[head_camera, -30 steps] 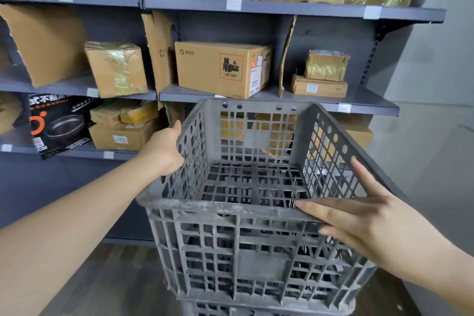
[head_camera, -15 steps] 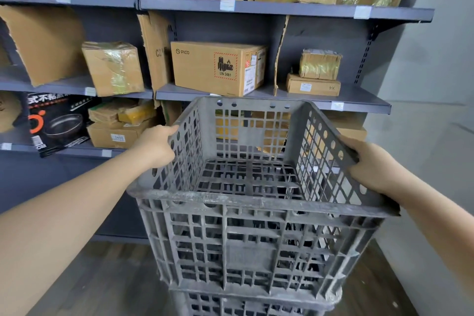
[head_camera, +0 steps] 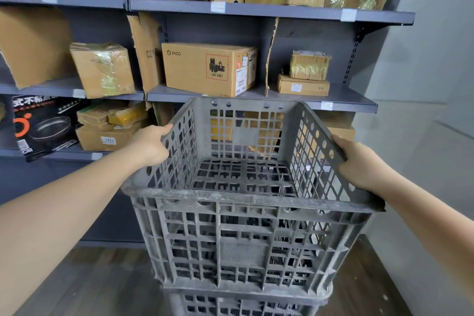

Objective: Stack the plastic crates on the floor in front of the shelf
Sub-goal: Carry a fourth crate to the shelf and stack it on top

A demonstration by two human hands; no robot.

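**Both hands on the top crate of a grey stack**

A grey plastic lattice crate [head_camera: 246, 213] fills the centre and lower centre of the frame, its open top facing up and nothing visible inside it. It sits on a second grey crate [head_camera: 243, 305], of which only the upper rim and a strip of wall show at the bottom edge; whether the two are fully seated together cannot be told.

The left hand [head_camera: 151, 145], coming in from the lower left, has its grip closed on the rim of the crate's left wall, the thumb lying along the top edge and the fingers hidden behind the wall. The right hand [head_camera: 359, 161], coming in from the right edge, has its grip wrapped over the rim of the right wall, fingers curled across the top edge.

Behind the crates, across the upper half of the frame, stands a dark grey shelf unit [head_camera: 261, 9] loaded with cardboard boxes. A brown box marked PICO [head_camera: 207, 69] sits at upper centre, just above the crate's far rim. A black box picturing a pan [head_camera: 41, 127] is at middle left. Dark wood-look floor [head_camera: 97, 282] shows at lower left and lower right, and a pale wall [head_camera: 436, 59] at the right.
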